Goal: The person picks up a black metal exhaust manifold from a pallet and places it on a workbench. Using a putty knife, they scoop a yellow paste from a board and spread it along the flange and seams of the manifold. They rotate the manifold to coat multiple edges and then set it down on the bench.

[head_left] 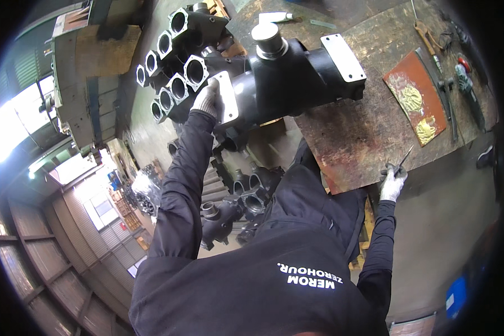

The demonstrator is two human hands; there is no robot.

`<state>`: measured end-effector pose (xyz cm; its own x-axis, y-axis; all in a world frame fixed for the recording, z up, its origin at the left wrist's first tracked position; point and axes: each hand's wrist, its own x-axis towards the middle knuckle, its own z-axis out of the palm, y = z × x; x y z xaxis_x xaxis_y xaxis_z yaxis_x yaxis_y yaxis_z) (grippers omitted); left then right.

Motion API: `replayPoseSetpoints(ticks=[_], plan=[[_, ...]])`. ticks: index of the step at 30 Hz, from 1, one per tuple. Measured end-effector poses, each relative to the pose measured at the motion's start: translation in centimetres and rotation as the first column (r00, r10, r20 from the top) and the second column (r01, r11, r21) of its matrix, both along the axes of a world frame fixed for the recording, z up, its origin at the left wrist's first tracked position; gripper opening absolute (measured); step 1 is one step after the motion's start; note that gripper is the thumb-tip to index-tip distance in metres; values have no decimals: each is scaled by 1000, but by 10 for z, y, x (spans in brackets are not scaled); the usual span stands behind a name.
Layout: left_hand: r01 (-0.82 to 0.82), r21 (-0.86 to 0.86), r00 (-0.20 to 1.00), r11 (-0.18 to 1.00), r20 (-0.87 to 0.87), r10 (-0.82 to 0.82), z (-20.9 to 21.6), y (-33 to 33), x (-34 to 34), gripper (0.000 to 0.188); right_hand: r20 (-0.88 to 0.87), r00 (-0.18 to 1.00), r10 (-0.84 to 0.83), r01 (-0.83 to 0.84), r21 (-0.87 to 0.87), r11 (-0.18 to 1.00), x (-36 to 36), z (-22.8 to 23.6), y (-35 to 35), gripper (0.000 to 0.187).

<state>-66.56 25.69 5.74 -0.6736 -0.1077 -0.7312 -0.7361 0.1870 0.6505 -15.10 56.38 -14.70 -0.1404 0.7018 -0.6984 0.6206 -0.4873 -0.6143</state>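
Note:
A large black cast housing (297,84) lies across the left part of the workbench, with a round silver cap (267,40) on top. A white plate with holes (343,57) covers its right end, and a second white plate (226,98) sits at its left end. My left hand (207,98), in a pale knit glove, is closed on that left end beside the plate; some fingers are hidden. Low at the bench's near edge, my right hand (393,182), also gloved, grips a thin pointed tool (405,157), perhaps a small spatula. Its tip points away from me.
On the wooden workbench (347,131) lies a reddish board (400,84) with yellow paste heaps. Beyond are a green-black power tool (469,92), a hammer (428,42) and a white tube (275,17). Several black castings (195,71) stand at the left; others (252,196) lie below.

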Motion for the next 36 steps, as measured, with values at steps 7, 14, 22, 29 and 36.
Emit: replayPoseSetpoints(ticks=[7,14,22,29,36], plan=[[594,-714,437,371,-101,-894,-50,-61,-17,35,-184,963,-195,204,30,979,3,-10,7,39],[608,-245,709,755,-259,-656,-84,-72,-20,50,-247,941,-231,227,-46,973,7,-10,13,42],[588,-737,504,333,12,-864,2,-29,51,53,-54,992,-115,114,-26,993,25,-2,14,21],[286,-415,953,864,32,-300,27,9,75,63,-21,996,-89,91,172,981,47,-28,21,35],[297,-400,887,867,-220,-405,44,80,53,58,331,938,-103,-71,475,877,52,-45,99,28]])
